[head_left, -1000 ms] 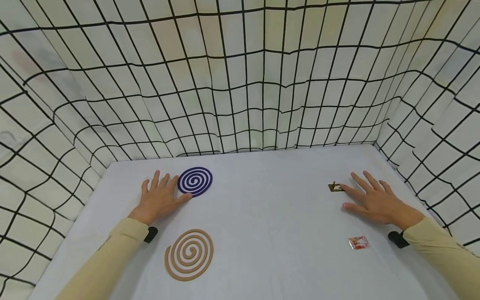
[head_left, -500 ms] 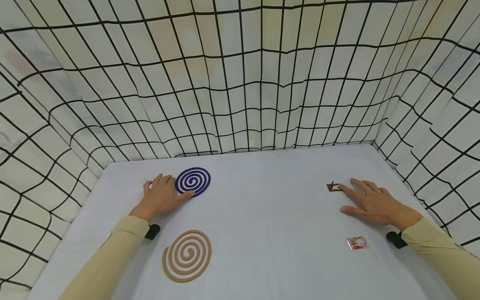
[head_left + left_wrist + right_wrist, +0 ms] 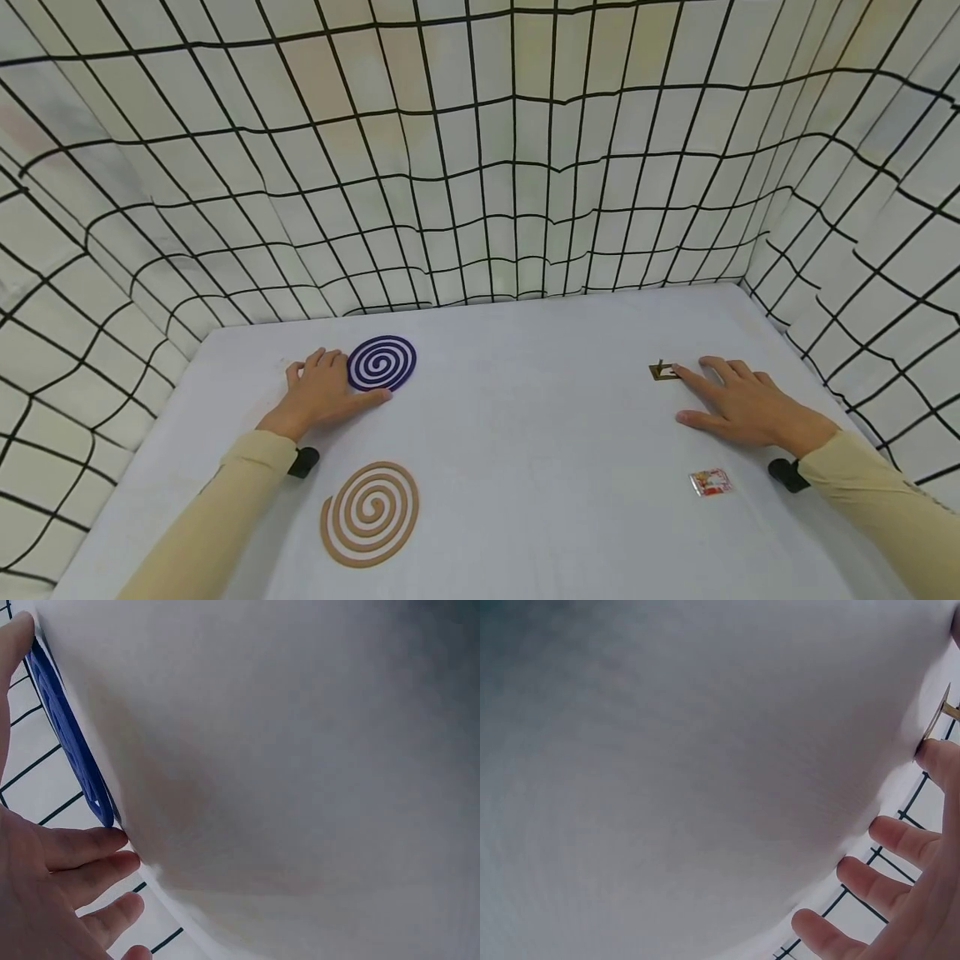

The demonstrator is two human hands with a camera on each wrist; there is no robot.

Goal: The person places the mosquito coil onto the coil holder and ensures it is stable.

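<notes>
A purple mosquito coil (image 3: 381,337) lies flat at the back left of the table. My left hand (image 3: 318,393) rests beside it, thumb at its near rim and index finger at its left rim. In the left wrist view, the blue-looking coil (image 3: 71,735) shows edge-on between thumb and index finger. At the right, a small brass-coloured coil stand (image 3: 657,373) with an upright prong lies on the cloth. The index fingertip of my right hand (image 3: 738,408) touches its right end. The other fingers are spread, fingertips on the cloth.
A brown mosquito coil (image 3: 334,528) lies at the front left. A small red and clear packet (image 3: 710,482) lies near my right wrist. The white-covered table (image 3: 525,417) is bounded by a black net (image 3: 514,161) over white sheeting at the back and sides.
My left fingers have drawn in and bent a little beside the purple coil. My right fingers have come closer together. The whole view shifts slightly; coils, stand and packet keep their places on the table.
</notes>
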